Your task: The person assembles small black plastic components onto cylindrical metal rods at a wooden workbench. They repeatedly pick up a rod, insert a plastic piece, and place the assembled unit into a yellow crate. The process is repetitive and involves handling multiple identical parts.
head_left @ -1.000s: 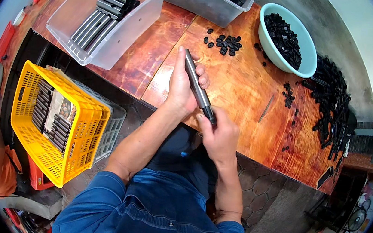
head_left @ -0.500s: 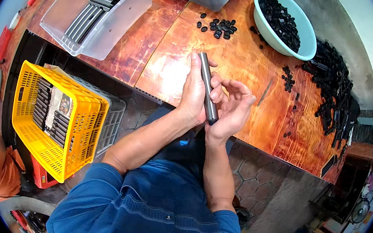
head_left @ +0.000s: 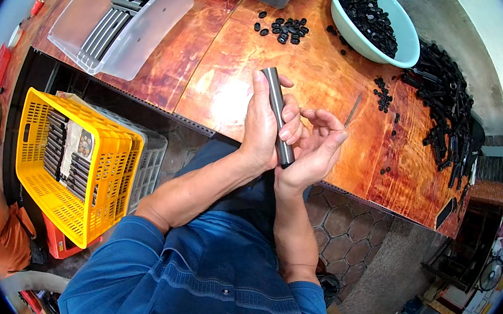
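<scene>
My left hand is closed around a dark grey metal tube, held slanted above the table's near edge. Its thumb lies along the tube's left side and its fingers wrap the right side. A black end piece sits at the tube's lower end, against the palm of my right hand. That hand is open, palm up, its fingers loosely bent beside the left fingers. Beyond the hands, small black oval plugs lie scattered on the wooden table.
A clear bin holds more tubes at the far left. A pale blue basin of black parts stands far right, beside a black heap. A thin metal rod lies near my right hand. A yellow crate with tubes stands left.
The black end piece sticks out less from the tube's lower end, which stays against my right palm. The table and its things have shifted slightly up and left in view.
</scene>
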`<state>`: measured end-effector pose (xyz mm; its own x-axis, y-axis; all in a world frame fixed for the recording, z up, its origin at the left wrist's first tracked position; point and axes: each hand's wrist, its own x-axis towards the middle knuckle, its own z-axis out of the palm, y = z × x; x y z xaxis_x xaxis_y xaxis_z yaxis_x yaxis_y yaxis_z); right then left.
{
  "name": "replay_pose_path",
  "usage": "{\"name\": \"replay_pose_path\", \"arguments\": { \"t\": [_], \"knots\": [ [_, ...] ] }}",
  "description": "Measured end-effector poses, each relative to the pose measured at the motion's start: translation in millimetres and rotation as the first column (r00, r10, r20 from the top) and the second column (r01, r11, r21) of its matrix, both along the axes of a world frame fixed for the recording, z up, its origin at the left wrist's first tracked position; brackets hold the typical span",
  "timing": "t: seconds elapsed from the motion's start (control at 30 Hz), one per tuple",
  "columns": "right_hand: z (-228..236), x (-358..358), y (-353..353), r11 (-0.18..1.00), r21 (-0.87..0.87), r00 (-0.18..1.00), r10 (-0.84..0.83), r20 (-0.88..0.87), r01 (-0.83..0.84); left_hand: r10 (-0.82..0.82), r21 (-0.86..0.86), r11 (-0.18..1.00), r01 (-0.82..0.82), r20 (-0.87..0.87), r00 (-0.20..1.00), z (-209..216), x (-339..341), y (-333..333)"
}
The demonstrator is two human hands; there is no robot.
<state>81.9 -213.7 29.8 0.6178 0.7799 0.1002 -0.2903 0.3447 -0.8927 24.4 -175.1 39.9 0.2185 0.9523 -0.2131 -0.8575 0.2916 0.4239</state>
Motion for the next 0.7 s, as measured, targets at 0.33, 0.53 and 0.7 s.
{"name": "replay_pose_path", "arguments": {
  "t": [0.33, 0.53, 0.7],
  "knots": [
    [14, 28, 0, 0.988, 0.077, 0.774, 0.054, 0.63, -0.131, -0.14, -0.064, 0.985, 0.159, 0.233, 0.962, -28, -22, 21],
    [151, 68, -35, 0.546, 0.522, 0.749, 0.381, 0.542, -0.656, -0.246, -0.055, 0.968, 0.245, -0.012, 0.969, -56, -44, 28],
    [166, 70, -80, 0.264, 0.835, 0.765, 0.591, 0.255, -0.483, -0.324, -0.161, 0.939, 0.304, -0.113, 0.939, -51, -42, 26]
  ]
}}
